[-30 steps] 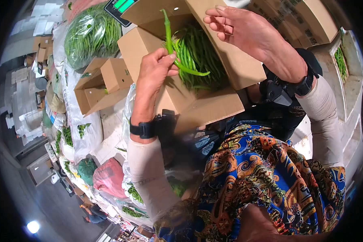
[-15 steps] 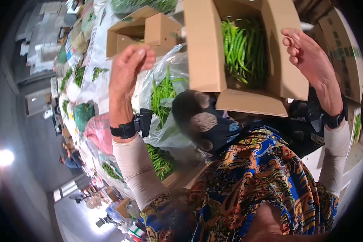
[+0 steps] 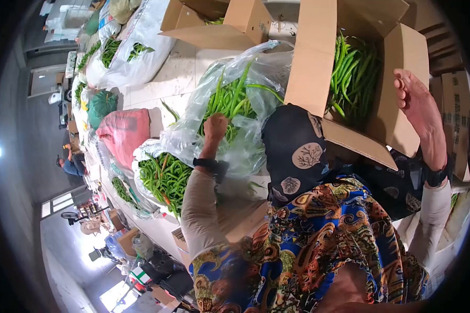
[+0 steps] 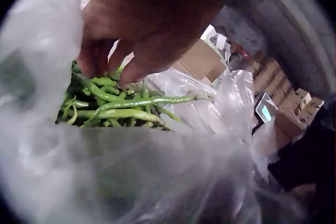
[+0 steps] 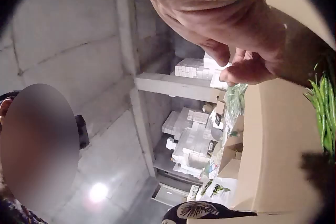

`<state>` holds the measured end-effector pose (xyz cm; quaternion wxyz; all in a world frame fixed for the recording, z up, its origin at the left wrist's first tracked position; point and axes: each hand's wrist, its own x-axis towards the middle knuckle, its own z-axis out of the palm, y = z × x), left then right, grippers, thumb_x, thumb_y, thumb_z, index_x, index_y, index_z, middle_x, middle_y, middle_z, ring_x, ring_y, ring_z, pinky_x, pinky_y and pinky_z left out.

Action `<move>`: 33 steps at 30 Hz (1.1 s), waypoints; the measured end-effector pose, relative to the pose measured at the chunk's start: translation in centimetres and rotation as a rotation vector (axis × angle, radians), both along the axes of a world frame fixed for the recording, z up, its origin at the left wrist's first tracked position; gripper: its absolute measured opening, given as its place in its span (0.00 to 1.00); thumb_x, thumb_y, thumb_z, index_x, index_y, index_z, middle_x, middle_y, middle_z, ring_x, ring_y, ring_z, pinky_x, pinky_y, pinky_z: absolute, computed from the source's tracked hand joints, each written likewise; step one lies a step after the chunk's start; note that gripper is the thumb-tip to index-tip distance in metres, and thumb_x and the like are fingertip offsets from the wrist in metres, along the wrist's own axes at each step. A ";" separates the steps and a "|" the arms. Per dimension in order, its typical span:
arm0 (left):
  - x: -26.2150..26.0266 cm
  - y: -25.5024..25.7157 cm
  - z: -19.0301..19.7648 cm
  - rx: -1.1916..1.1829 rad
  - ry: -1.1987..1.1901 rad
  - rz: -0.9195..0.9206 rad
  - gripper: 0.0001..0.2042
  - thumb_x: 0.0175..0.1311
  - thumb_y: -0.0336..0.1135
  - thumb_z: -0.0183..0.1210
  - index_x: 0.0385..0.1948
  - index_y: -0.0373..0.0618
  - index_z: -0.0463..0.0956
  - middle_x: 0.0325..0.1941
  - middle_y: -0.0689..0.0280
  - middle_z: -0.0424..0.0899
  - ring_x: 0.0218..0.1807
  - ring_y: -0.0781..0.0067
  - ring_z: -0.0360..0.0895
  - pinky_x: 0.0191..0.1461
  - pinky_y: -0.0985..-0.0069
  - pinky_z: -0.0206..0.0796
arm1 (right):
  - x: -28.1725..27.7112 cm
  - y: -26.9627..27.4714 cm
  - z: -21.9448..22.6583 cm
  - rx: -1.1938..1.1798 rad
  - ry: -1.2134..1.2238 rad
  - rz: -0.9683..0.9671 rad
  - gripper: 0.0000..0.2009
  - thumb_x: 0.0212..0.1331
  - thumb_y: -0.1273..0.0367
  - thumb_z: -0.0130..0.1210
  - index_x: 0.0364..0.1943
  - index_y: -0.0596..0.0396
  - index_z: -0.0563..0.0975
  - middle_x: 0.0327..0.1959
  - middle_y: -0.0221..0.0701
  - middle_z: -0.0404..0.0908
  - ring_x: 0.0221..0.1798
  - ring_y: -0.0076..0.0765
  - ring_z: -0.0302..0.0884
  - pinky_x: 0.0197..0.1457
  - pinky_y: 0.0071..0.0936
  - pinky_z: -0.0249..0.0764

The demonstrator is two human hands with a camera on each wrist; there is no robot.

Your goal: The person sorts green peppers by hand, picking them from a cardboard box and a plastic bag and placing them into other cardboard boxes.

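Observation:
In the head view the left hand (image 3: 215, 127) reaches down over green peppers (image 3: 235, 99) in a clear plastic bag (image 3: 193, 117). The left wrist view shows its fingers bent down at the peppers (image 4: 110, 112); whether they pinch one cannot be told. At the right, the right hand (image 3: 419, 101) is held over the side flap of an open cardboard box (image 3: 311, 57), its fingers loosely bent and holding nothing. Long green peppers (image 3: 352, 75) lie inside that box. The right wrist view shows the right hand (image 5: 226, 29) beside the box wall (image 5: 283, 145).
A smaller open box (image 3: 253, 21) stands beyond the bag. Left of the bag are a pink sack (image 3: 128, 136), a green bundle (image 3: 102, 108) and another bag of peppers (image 3: 164, 177). Stacked cartons (image 3: 456, 115) stand at the right, and a distant person (image 3: 74, 163) is at the left.
The left hand let go of a long pepper at the box and moved left and down to the plastic bag. The right hand stayed by the box flap. The view has swung left.

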<state>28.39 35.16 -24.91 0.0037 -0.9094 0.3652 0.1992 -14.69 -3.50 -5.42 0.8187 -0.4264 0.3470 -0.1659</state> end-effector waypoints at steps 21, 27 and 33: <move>2.8 -2.2 -1.7 -0.499 0.090 -0.172 0.14 0.56 0.34 0.60 0.44 0.43 0.76 0.38 0.52 0.80 0.45 0.51 0.77 0.49 0.62 0.68 | 0.9 0.2 0.2 -0.017 0.096 -0.011 0.13 0.62 0.65 0.52 0.49 0.53 0.73 0.35 0.19 0.73 0.30 0.12 0.64 0.33 0.10 0.61; 5.5 -4.2 -1.5 -0.190 -0.140 0.085 0.18 0.52 0.43 0.62 0.42 0.42 0.75 0.34 0.49 0.80 0.41 0.45 0.77 0.47 0.59 0.68 | 1.3 0.5 0.1 -0.030 0.102 -0.005 0.12 0.63 0.65 0.51 0.49 0.52 0.74 0.34 0.19 0.74 0.30 0.11 0.65 0.34 0.10 0.61; 2.2 -8.8 -2.5 -0.229 -0.023 0.395 0.38 0.42 0.58 0.67 0.48 0.34 0.68 0.55 0.43 0.68 0.58 0.43 0.65 0.58 0.51 0.58 | 1.0 0.2 -0.6 -0.023 0.170 -0.023 0.12 0.64 0.65 0.51 0.48 0.52 0.75 0.34 0.19 0.75 0.29 0.10 0.65 0.33 0.09 0.61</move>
